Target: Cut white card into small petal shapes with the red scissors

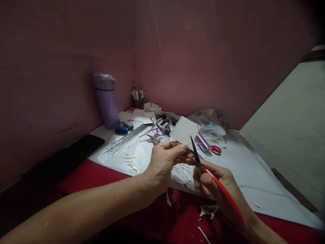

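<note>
Thumb and fingers of my left hand pinch the lower edge of an off-white piece of card, which stands tilted above the table. My right hand is closed around a pair of scissors with long red handles and dark blades. The blades point up and to the left, right beside the card's lower right corner and my left fingertips. Whether they touch the card I cannot tell. Behind my left hand lie lilac flowers on dark stems.
A purple tumbler stands at the back left, near a blue thread spool and a bundle of thin wires. Right of the card are a purple spool, red handles and a plastic bag. Paper scraps lie in front.
</note>
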Demonstrator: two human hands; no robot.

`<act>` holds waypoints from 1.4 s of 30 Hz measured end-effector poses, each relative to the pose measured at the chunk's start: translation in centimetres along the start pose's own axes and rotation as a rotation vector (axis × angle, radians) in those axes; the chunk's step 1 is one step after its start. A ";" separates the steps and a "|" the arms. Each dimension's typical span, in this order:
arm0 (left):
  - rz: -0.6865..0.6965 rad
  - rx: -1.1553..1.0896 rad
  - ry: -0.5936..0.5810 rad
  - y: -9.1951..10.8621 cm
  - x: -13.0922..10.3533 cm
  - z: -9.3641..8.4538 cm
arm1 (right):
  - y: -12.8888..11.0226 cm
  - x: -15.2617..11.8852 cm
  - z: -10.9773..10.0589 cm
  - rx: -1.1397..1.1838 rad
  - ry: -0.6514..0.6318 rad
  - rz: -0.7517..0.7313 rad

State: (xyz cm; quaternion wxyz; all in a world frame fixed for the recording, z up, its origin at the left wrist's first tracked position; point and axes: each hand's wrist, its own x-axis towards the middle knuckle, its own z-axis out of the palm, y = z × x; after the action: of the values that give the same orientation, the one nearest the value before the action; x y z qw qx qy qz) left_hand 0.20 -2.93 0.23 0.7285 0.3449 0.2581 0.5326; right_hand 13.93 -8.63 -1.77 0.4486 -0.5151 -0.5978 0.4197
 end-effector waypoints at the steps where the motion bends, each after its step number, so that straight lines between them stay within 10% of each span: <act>1: -0.004 -0.004 -0.003 0.0 0.0 0.0 | 0.0 0.0 0.0 -0.007 -0.004 -0.007; 42: 0.004 -0.024 0.004 0.2 0.1 0.0 | 0.3 0.0 0.0 0.102 0.007 0.032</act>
State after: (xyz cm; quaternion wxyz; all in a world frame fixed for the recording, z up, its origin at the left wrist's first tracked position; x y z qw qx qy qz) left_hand 0.13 -2.82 0.35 0.7310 0.3358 0.2524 0.5377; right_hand 14.01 -8.59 -2.03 0.4693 -0.5026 -0.5658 0.4550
